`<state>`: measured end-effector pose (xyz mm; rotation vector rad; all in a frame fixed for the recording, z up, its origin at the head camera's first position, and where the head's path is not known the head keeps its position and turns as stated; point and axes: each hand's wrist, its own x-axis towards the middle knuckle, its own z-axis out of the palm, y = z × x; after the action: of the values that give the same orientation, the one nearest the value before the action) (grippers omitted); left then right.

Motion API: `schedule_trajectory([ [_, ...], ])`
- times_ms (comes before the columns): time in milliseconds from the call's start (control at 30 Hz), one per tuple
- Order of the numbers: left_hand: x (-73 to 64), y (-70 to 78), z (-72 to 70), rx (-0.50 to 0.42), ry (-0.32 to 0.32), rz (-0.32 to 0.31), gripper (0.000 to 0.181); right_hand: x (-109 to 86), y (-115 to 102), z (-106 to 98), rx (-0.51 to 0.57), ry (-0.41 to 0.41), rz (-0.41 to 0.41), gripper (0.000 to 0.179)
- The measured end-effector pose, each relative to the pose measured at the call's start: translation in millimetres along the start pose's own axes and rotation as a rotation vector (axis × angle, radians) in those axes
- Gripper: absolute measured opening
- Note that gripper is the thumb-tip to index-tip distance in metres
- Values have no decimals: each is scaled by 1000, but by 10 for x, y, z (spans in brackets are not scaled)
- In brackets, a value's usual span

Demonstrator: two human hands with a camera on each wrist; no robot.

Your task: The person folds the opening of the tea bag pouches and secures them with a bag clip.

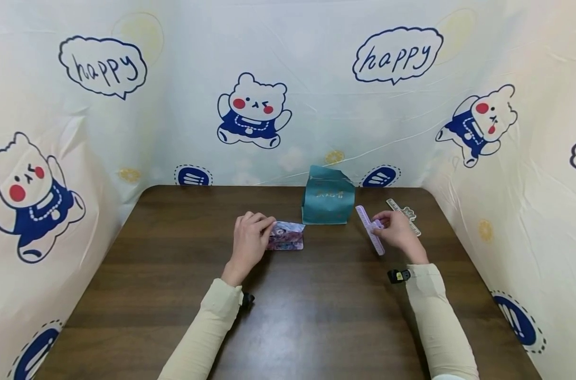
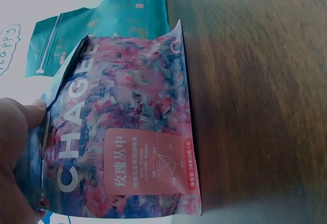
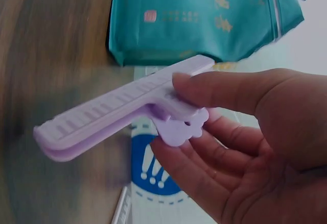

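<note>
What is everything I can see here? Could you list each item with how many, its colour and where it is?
Table: 1, dark brown, under the items.
Teal pouch: 1, teal, standing near the table's far edge.
Patterned pouch: 1, pink, purple and blue, left of the teal pouch and nearer the person.
Lilac clip: 1, lilac, right of the teal pouch.
Pale clip: 1, whitish, right of the lilac clip.
Backdrop: panel count unclear, whitish with printed bears, around the table.
Wrist cameras: 2, black, one at each wrist.
Sleeves: 2, cream, on the forearms.
Left hand: 1, bare, gripping the patterned pouch.
Right hand: 1, bare, pinching the lilac clip.
</note>
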<state>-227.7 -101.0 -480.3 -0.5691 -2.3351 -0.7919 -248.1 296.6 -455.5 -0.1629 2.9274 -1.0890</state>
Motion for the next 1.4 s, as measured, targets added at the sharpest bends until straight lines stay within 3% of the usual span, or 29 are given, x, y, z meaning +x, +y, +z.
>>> schedule_trajectory([
  [367,-3,11,7,-5,1,-9,12,32,-235,120,114,-105,-66,35],
  [700,27,26,7,-5,6,-14,13,158,-479,249,244,-131,-345,33],
  [900,18,17,3,-6,2,-14,12,176,-577,445,308,-110,-397,33],
  [1167,13,21,3,-2,0,-20,12,178,-639,625,315,-98,-486,30],
  [1400,11,25,2,-9,-2,-21,13,165,-681,680,252,-72,-559,31],
])
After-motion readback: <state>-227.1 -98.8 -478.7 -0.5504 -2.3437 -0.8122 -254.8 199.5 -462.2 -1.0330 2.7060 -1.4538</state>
